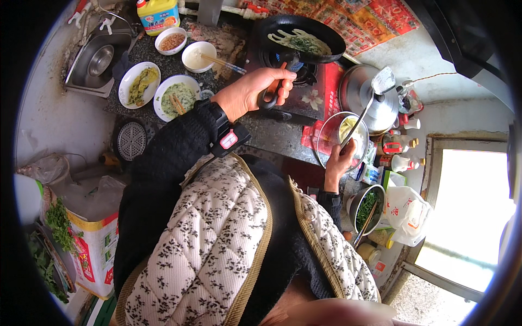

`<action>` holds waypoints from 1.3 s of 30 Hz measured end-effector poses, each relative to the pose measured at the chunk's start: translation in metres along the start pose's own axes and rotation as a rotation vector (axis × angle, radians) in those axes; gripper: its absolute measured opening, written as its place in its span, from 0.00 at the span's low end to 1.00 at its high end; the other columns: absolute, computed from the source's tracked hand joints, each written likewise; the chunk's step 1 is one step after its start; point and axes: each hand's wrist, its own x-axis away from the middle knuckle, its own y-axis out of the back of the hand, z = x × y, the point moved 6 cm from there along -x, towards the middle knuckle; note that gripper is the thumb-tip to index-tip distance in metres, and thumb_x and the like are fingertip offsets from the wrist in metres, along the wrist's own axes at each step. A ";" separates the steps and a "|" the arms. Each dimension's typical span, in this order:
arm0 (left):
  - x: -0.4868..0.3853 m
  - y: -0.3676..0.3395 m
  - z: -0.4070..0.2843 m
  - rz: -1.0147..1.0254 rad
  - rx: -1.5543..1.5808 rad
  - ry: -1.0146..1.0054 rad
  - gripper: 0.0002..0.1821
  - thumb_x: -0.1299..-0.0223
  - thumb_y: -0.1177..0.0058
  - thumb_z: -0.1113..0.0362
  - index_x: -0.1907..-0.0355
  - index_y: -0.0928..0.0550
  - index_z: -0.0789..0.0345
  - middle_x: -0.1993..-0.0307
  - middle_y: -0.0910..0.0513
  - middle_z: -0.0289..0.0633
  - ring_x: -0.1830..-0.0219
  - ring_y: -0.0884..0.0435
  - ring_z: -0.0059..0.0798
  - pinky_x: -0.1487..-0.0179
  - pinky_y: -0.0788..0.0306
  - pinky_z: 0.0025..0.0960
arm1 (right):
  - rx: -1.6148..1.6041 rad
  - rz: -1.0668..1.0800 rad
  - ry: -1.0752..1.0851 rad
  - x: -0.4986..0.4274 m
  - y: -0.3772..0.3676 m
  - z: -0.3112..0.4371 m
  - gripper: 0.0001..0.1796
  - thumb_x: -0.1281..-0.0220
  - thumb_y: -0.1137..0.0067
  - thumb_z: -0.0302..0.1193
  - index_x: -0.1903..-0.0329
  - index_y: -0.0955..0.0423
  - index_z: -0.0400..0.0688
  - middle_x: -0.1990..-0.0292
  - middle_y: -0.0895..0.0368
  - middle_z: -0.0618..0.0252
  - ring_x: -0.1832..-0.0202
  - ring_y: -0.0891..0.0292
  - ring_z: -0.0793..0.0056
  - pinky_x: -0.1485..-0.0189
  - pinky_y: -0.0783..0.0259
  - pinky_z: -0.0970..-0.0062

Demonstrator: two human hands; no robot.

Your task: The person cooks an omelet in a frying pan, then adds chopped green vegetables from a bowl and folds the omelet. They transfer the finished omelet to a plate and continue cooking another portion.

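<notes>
My left hand (261,90) is closed around the black handle of a frying pan (267,25). The pan is tilted over the gas stove, and a blue flame (297,65) shows beneath it. Pale batter with chopped greens (306,43) lies in the pan, with streaks running toward its far left side. A metal spatula (383,79) is in my right hand (341,159), its blade raised above a lidded metal pot (351,91). Just beyond that hand is a clear round lid or bowl (325,131), with yellowish food (346,127) visible within its outline.
On the left counter stand a bowl of batter with greens (178,98), a plate of yellow-green food (142,86), a white bowl with chopsticks (199,57) and a bowl of brownish bits (171,42). Chopped greens fill a bowl (366,210) at right, near several bottles (397,143). A sink (87,79) is far left.
</notes>
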 end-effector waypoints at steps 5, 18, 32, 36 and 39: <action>-0.001 -0.004 -0.005 -0.006 0.010 -0.020 0.09 0.36 0.47 0.63 0.70 0.29 0.61 0.78 0.29 0.26 0.80 0.29 0.14 0.78 0.33 0.20 | -0.063 0.003 -0.003 0.000 0.000 0.009 0.24 0.40 0.46 0.23 0.41 0.37 0.34 0.70 0.28 0.64 0.71 0.33 0.78 0.67 0.33 0.76; -0.005 -0.001 -0.006 -0.045 -0.039 -0.025 0.09 0.36 0.47 0.63 0.70 0.30 0.60 0.77 0.29 0.27 0.80 0.30 0.14 0.78 0.32 0.21 | -0.028 0.029 -0.089 0.003 0.004 0.009 0.25 0.41 0.51 0.20 0.39 0.37 0.36 0.66 0.29 0.70 0.70 0.38 0.85 0.69 0.39 0.82; 0.021 0.009 0.023 -0.067 -0.474 -0.138 0.11 0.39 0.45 0.61 0.73 0.25 0.65 0.80 0.28 0.32 0.85 0.26 0.21 0.81 0.31 0.26 | -0.041 0.019 -0.088 0.001 0.011 0.004 0.25 0.40 0.50 0.21 0.38 0.39 0.34 0.55 0.24 0.58 0.58 0.27 0.74 0.55 0.30 0.76; 0.027 0.012 0.026 -0.071 -0.622 -0.155 0.11 0.41 0.44 0.61 0.71 0.26 0.67 0.81 0.28 0.32 0.86 0.27 0.20 0.82 0.32 0.27 | -0.064 0.012 -0.077 -0.001 0.013 0.005 0.26 0.41 0.52 0.20 0.38 0.39 0.34 0.55 0.23 0.58 0.58 0.26 0.74 0.55 0.30 0.76; 0.032 0.012 0.029 -0.119 -0.663 -0.174 0.12 0.42 0.45 0.62 0.71 0.27 0.69 0.83 0.28 0.33 0.87 0.27 0.21 0.83 0.32 0.26 | -0.095 0.007 -0.067 -0.003 0.014 0.009 0.25 0.42 0.52 0.20 0.39 0.38 0.35 0.58 0.24 0.61 0.61 0.28 0.77 0.59 0.31 0.79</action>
